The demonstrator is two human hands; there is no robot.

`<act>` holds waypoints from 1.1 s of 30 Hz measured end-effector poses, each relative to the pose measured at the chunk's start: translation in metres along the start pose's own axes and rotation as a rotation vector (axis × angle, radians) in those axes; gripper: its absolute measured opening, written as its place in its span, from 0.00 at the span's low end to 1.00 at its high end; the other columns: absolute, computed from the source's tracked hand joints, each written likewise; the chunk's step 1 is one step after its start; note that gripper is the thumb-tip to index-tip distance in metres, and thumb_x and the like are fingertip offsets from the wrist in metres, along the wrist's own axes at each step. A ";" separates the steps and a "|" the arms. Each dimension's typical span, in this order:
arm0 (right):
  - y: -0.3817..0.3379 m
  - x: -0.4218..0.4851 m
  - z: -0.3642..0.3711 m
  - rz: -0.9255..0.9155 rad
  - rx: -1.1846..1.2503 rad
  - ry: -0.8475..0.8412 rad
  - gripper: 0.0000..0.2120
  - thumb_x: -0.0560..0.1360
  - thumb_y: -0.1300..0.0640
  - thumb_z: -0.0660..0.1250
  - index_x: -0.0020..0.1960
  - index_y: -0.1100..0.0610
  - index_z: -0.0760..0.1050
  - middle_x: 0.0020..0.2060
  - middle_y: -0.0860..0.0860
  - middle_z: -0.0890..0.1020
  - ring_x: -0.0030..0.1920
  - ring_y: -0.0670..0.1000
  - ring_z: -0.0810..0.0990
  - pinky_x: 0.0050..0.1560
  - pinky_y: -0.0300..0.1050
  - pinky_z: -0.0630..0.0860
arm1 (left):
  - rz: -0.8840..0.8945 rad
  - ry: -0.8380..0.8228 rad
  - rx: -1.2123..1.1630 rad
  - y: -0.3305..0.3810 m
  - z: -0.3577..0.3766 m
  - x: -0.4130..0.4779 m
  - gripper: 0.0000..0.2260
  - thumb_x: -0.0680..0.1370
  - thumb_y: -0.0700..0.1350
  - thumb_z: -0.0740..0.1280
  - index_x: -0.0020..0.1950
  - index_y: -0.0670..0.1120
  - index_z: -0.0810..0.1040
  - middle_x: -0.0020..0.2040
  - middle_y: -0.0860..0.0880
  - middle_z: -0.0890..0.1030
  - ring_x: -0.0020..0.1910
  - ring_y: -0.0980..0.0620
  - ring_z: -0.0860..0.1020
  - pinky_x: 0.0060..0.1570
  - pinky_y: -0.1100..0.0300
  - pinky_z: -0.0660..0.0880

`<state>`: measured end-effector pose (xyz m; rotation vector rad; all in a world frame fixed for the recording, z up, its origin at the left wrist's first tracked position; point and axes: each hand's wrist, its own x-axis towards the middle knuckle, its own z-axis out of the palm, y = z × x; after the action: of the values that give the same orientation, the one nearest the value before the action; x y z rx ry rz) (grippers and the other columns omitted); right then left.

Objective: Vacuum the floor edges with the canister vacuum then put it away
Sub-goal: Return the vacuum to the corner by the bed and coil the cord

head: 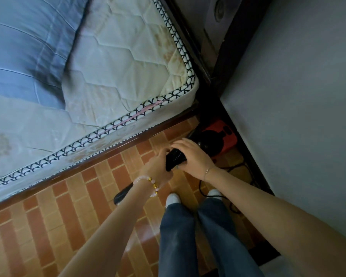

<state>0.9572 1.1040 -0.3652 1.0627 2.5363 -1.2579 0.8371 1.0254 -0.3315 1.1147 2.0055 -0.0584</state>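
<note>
The left grip point(158, 164), a bare hand with a beaded bracelet point(148, 181) at its wrist, is curled round the lower end of a black ribbed handle piece point(175, 158), and the right grip point(192, 154) clasps the same piece from above, fingers bent over it. Both hold it above the brick-patterned floor point(78, 216). The red and black canister vacuum point(220, 136) sits on the floor in the corner, between the foot of the bed point(108, 66) and the grey wall point(308, 96), just beyond the hands. A black tube end point(122, 194) shows beneath the left forearm; whether it joins the handle piece is hidden. A black cord point(234, 168) lies along the wall beside the white shoes point(173, 197).
</note>
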 end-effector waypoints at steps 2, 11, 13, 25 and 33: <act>-0.008 0.008 -0.004 -0.042 -0.177 0.070 0.24 0.73 0.58 0.70 0.67 0.54 0.69 0.67 0.49 0.71 0.72 0.51 0.63 0.75 0.47 0.58 | 0.039 0.088 -0.004 -0.004 -0.005 -0.002 0.27 0.75 0.44 0.67 0.72 0.50 0.60 0.59 0.47 0.78 0.49 0.47 0.78 0.42 0.56 0.75; 0.012 0.033 -0.072 0.093 -0.318 0.325 0.21 0.75 0.62 0.66 0.67 0.59 0.68 0.64 0.56 0.71 0.65 0.57 0.70 0.63 0.52 0.71 | 0.205 0.348 0.085 -0.047 -0.050 0.007 0.22 0.78 0.44 0.64 0.72 0.43 0.64 0.65 0.42 0.72 0.63 0.40 0.71 0.59 0.45 0.70; 0.012 0.039 -0.083 0.149 -0.257 0.440 0.21 0.75 0.62 0.65 0.67 0.59 0.68 0.64 0.56 0.71 0.63 0.58 0.72 0.61 0.52 0.73 | 0.219 0.360 0.097 -0.039 -0.065 0.020 0.24 0.78 0.43 0.64 0.72 0.43 0.62 0.66 0.42 0.70 0.64 0.40 0.70 0.59 0.45 0.70; 0.035 0.065 -0.155 0.428 0.034 0.759 0.20 0.77 0.60 0.65 0.68 0.60 0.68 0.64 0.57 0.72 0.62 0.55 0.73 0.63 0.44 0.69 | 0.289 0.526 0.046 0.020 -0.119 0.083 0.18 0.79 0.45 0.63 0.67 0.41 0.69 0.61 0.41 0.73 0.59 0.41 0.72 0.48 0.45 0.73; 0.035 0.096 -0.159 0.325 0.004 0.565 0.19 0.73 0.56 0.71 0.63 0.57 0.73 0.61 0.55 0.74 0.60 0.53 0.74 0.53 0.37 0.67 | 0.035 0.462 -0.025 -0.013 -0.117 0.095 0.16 0.79 0.42 0.62 0.67 0.40 0.68 0.64 0.39 0.71 0.58 0.37 0.73 0.53 0.43 0.71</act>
<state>0.9383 1.2877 -0.3224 1.9675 2.5481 -0.9769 0.7277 1.1296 -0.3219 1.2288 2.3802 0.2639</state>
